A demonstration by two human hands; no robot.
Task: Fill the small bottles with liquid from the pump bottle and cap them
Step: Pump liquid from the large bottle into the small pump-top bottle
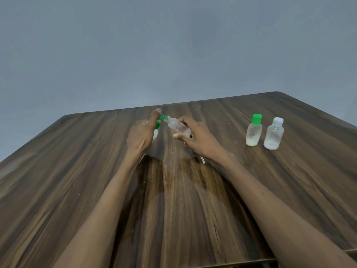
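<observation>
The left hand (142, 132) presses the pump bottle (157, 124), fingers wrapped round it; the right hand (195, 137) grips a tilted small bottle (178, 127) at the spout, mid-fill; capping comes next

A plain indoor room, kind unclear: a dark wood-grain worktop (193, 200) against a bare grey-blue wall (173, 45) at twelve o'clock.

three small bottles (178, 127) (254, 130) (273, 133), one pump bottle (158, 123), two hands (142, 132) (197, 136), one table (289, 180)
</observation>
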